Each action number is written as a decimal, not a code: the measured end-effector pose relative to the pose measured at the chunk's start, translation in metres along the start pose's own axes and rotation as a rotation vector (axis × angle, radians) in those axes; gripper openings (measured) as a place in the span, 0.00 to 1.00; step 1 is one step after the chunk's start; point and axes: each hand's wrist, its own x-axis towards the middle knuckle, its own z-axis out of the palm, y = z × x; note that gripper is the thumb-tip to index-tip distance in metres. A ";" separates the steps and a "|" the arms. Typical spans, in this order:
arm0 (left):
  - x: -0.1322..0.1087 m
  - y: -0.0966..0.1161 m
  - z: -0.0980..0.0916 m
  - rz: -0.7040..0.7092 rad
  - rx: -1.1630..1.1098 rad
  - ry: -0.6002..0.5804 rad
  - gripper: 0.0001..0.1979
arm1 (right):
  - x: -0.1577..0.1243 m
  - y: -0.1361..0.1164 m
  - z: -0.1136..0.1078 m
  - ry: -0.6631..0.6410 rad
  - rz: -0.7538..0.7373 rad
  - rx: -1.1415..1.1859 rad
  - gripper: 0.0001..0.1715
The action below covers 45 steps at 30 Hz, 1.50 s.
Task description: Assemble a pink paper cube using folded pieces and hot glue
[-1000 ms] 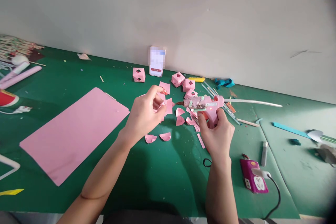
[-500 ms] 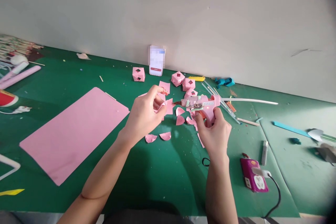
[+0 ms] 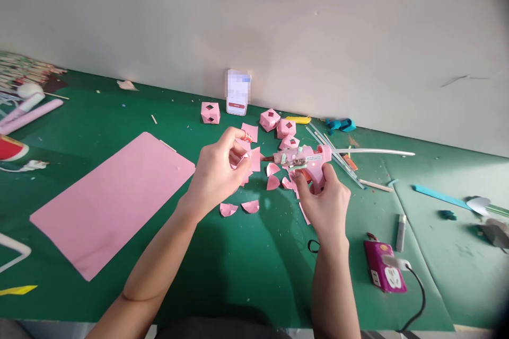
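Observation:
My right hand (image 3: 324, 201) is closed round the handle of a pink glue gun (image 3: 304, 157), its nozzle pointing left and a long clear glue stick (image 3: 374, 151) sticking out of its back. Just left of the nozzle, my left hand (image 3: 218, 172) pinches a small pink paper piece, mostly hidden by the fingers. Red wrapping shows on one fingertip. Beneath and around the hands lie pink paper squares (image 3: 250, 132) and curved pink paper cut-offs (image 3: 250, 206). Several folded pink paper shapes with diamond holes, such as the paper box (image 3: 210, 113), stand farther back.
A phone (image 3: 238, 92) leans on the wall. At left lies a large pink sheet (image 3: 113, 206). Loose glue sticks (image 3: 350, 168) and a blue strip (image 3: 441, 196) are on the right, with a purple power strip (image 3: 385, 266) and its cable near the front.
The glue gun has shifted slightly left, bringing its nozzle closer to the paper piece in my left hand. The left hand has barely moved.

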 end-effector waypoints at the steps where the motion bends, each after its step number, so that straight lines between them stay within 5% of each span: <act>1: 0.000 0.000 0.000 0.000 0.001 0.007 0.12 | 0.000 0.000 -0.001 -0.005 0.000 -0.006 0.22; 45: -0.002 0.004 0.004 0.059 -0.016 -0.048 0.12 | 0.001 -0.002 -0.006 0.035 0.020 -0.002 0.25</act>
